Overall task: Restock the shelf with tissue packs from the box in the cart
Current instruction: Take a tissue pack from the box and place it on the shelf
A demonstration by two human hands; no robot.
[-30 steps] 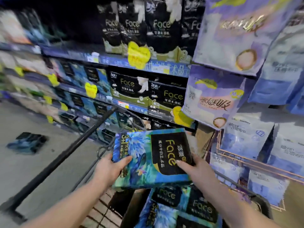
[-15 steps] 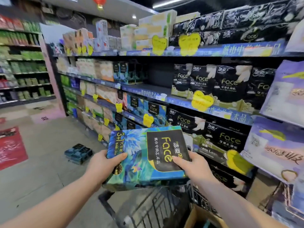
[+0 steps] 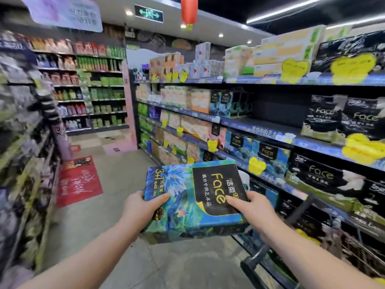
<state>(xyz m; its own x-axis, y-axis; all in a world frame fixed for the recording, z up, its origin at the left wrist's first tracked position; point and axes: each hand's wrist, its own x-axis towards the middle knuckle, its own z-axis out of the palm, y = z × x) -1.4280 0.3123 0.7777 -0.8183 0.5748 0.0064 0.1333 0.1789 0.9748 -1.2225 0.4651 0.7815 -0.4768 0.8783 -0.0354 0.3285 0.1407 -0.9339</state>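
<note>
Gripping tissue pack (image 3: 193, 197) at lower centre of frame with both hands, clear of any surface. Left hand (image 3: 141, 209) curled round near left corner, thumb lying across blue printed top; right hand (image 3: 250, 209) curled round near right corner, thumb on black "Face" label. Held roughly level, top face up, tilted slightly toward camera. Positioned over grey aisle floor, just left of cart (image 3: 270, 245), dark handle bar and wire basket at lower right. Flanked on right side of frame by shelf (image 3: 260, 127): matching blue packs (image 3: 268, 155) centre right, black "Face" packs (image 3: 325, 119) farther right, yellow tags (image 3: 256, 165) along edges. Noted at left: red floor sticker (image 3: 79, 180).
</note>
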